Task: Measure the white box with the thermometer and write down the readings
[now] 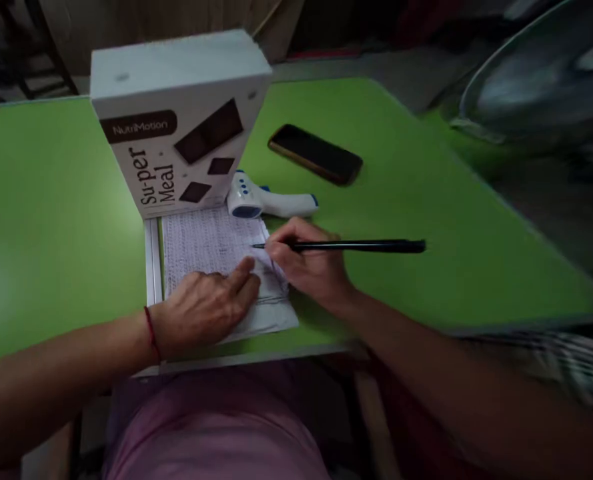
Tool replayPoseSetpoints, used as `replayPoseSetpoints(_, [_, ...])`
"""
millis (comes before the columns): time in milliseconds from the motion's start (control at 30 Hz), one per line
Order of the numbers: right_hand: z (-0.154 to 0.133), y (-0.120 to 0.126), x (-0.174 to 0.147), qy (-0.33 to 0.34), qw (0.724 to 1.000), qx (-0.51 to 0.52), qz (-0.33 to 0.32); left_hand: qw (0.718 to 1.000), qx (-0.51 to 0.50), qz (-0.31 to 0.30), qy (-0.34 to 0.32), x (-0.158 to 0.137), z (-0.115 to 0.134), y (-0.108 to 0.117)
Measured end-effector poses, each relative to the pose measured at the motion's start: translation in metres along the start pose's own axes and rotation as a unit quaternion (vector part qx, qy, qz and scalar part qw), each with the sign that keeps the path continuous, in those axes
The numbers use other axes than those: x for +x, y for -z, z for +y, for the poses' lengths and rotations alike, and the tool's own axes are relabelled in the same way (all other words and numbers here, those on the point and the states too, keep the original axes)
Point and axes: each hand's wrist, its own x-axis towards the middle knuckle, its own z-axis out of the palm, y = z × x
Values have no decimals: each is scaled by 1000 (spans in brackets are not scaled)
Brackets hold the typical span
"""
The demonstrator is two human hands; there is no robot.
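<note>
Closest to the camera was a pink shirt, on the near side of both hands. The left hand lay on the paper, index finger stuck out, not gripping anything. It had a red string round the wrist. The right hand had the pen pinched between thumb and fingers, back end sticking out to the right, tip down just past the left index fingertip. Can't tell if it actually touched the page, tbh. The paper was under the left hand and just left of the right one, packed with rows of small writing. A white-and-blue thermometer lay just beyond the right hand, and a tall white box stood past the left. Further beyond the right hand was a phone, screen dark, on the same green table under everything.
</note>
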Motion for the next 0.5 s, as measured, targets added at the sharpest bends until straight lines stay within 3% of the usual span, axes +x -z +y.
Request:
replayPoseSetpoints(200, [-1,-1,0,7,1000,-6,4,1000,-5,29,3,-2,1,-3])
replayPoseSetpoints(367, [0,-3,0,6,1000,-5,12,1000,-14,18,7,-3,2,-1])
replayPoseSetpoints(500, [1,-5,-2,16,998,-23,59,1000,-12,7,8,-2,3,-4])
